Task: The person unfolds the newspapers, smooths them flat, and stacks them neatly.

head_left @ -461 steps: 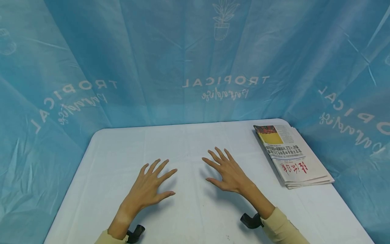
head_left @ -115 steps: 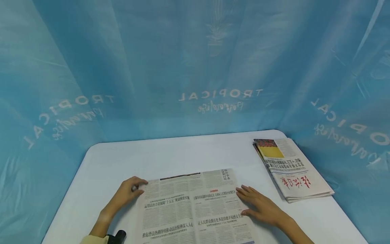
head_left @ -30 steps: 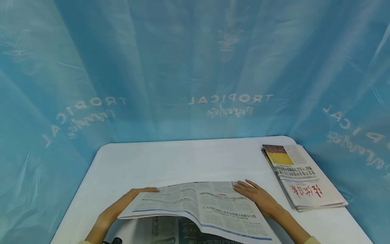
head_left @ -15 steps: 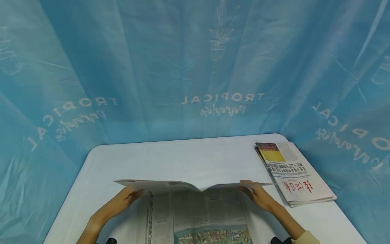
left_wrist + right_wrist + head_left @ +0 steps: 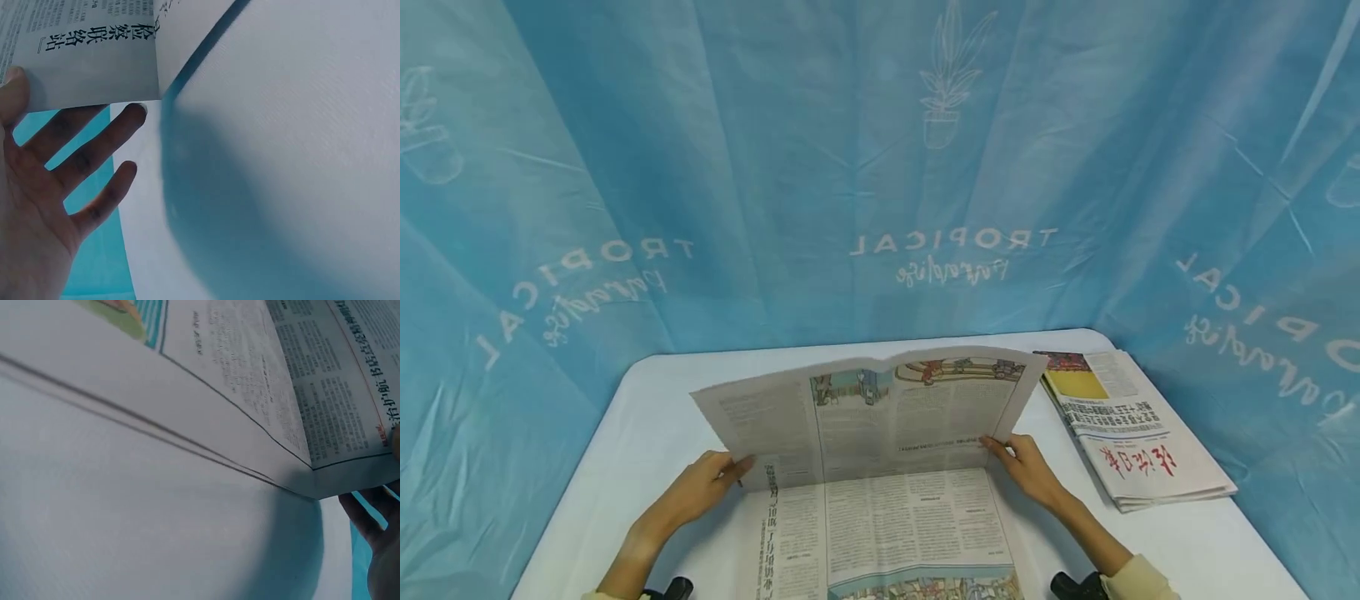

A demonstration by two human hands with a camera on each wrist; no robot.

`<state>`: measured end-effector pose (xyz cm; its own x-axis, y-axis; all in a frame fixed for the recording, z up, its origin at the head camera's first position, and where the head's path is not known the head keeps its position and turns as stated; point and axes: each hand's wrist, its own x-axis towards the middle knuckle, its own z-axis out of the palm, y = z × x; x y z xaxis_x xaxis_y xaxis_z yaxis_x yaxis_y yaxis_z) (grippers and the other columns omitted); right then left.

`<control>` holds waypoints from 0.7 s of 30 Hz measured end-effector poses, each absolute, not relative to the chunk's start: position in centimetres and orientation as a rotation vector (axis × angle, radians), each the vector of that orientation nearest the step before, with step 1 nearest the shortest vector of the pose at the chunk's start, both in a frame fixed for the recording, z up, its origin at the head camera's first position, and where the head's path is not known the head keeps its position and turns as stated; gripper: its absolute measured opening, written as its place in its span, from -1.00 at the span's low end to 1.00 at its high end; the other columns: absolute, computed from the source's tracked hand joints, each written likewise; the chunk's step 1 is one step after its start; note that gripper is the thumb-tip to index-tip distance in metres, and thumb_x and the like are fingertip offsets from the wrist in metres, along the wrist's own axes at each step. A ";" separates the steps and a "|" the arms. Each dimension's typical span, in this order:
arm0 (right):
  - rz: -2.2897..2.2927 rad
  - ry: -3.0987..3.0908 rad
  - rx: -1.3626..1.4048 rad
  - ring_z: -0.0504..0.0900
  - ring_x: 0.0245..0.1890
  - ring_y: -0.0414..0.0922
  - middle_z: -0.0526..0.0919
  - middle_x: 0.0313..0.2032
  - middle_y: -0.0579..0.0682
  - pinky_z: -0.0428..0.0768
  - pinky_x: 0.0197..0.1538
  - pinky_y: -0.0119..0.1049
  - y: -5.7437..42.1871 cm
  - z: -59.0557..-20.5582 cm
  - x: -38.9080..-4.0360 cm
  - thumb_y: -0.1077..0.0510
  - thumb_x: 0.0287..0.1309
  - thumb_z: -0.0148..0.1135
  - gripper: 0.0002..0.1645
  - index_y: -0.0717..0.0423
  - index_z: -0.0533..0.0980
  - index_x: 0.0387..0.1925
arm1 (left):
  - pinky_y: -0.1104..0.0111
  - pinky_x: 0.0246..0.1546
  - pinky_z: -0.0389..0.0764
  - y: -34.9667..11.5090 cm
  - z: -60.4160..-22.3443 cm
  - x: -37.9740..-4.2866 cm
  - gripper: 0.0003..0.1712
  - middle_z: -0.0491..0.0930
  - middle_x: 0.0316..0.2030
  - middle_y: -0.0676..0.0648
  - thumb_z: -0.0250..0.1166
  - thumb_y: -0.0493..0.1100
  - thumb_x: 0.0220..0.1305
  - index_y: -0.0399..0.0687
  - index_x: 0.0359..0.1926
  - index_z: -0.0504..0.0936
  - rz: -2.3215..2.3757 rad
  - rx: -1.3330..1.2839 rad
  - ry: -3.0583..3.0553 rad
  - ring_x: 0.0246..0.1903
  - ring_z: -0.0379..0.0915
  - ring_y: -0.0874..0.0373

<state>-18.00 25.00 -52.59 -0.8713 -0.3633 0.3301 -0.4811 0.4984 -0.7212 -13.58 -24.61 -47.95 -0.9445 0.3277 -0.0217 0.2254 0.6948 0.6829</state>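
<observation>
A newspaper [image 5: 917, 521] lies spread in front of me, its near half flat on the table. The far half [image 5: 857, 433] stands raised and leans back, with print and coloured drawings facing me. My left hand [image 5: 703, 485] pinches its left edge; in the left wrist view the thumb [image 5: 14, 94] is on the page and the other fingers are behind and below it. At the right edge, my right hand [image 5: 1028, 475] holds the raised half between thumb and fingers. The right wrist view shows that hand [image 5: 386, 550] only partly, by the page's fold.
A stack of folded newspapers [image 5: 1131, 446] with red characters lies at the table's right side; the raised page's corner overlaps its far left corner. The white table [image 5: 662, 400] is bordered by a blue printed curtain [image 5: 790, 167] at the back and sides.
The newspaper's upper part was nearly flat, then seen edge-on, and is now tilted up and away, showing the inner pages. Earlier the hands were bare, and the first newspaper lay unopened or out of view.
</observation>
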 end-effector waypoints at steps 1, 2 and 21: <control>1.296 -2.601 0.733 0.65 -0.01 -0.25 0.73 -0.08 0.12 0.60 -0.04 -0.31 24.9 -52.7 -18.1 0.26 0.42 0.03 -0.70 0.29 0.57 0.05 | -0.03 -0.08 0.55 -24.7 -48.0 -13.7 -0.51 0.67 0.00 -0.12 0.00 0.07 0.50 -0.13 0.21 0.55 1.059 0.405 2.762 -0.01 0.59 -0.12; 1.280 -2.601 0.728 0.66 -0.01 -0.22 0.73 -0.08 0.12 0.60 -0.04 -0.29 24.7 -52.7 -18.1 0.26 0.41 0.03 -0.69 0.30 0.57 0.05 | 0.00 -0.12 0.55 -24.7 -48.0 -13.8 -0.52 0.70 -0.07 -0.10 0.01 0.09 0.49 -0.13 0.14 0.60 1.033 0.369 2.769 -0.06 0.59 -0.08; 1.178 -2.762 0.414 0.70 -0.12 0.05 0.75 -0.21 0.04 0.59 -0.07 0.00 24.1 -54.1 -17.1 0.20 0.13 0.38 -0.67 0.23 0.62 -0.06 | 0.30 -0.33 0.51 -24.2 -49.3 -14.5 -0.80 0.63 -0.48 0.15 0.40 -0.02 0.17 -0.05 -0.35 0.73 0.830 0.270 2.856 -0.45 0.47 0.29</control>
